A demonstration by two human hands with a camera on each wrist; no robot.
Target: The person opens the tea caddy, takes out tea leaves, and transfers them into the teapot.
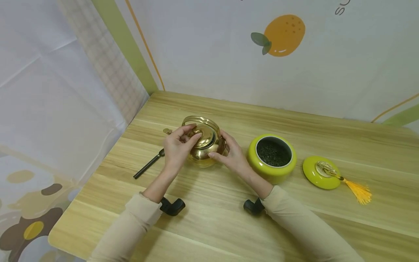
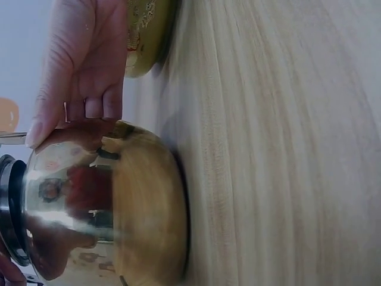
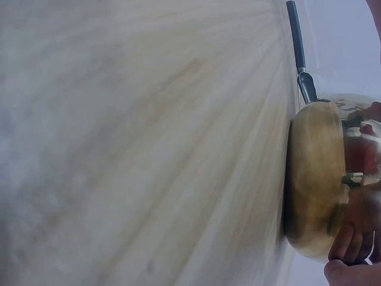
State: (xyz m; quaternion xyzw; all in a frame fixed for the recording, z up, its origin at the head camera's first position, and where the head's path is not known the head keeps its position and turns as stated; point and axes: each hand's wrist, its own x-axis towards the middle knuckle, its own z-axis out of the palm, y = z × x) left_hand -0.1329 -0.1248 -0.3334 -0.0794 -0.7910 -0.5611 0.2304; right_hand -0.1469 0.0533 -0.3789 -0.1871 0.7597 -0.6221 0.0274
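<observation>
A shiny brass kettle [image 1: 200, 153] with an arched handle stands on the wooden table. My left hand [image 1: 178, 147] pinches the knob of its round lid [image 1: 206, 135] between thumb and fingers. A dark gap shows between lid and kettle body in the left wrist view, so the lid sits slightly raised or tilted. Around the kettle's right side, my right hand [image 1: 234, 154] grips the body, thumb in front and fingers behind. The right thumb [image 3: 351, 274] shows at the lower edge of the right wrist view. The kettle's inside is hidden.
Right of the kettle stands a yellow-green jar [image 1: 271, 172] holding dark loose leaves, perhaps tea. Its matching lid [image 1: 319, 182] with an orange tassel [image 1: 359, 191] lies farther right. A dark-handled scoop or spoon [image 1: 148, 166] lies left. A patterned cloth wall [image 1: 209, 51] rises behind.
</observation>
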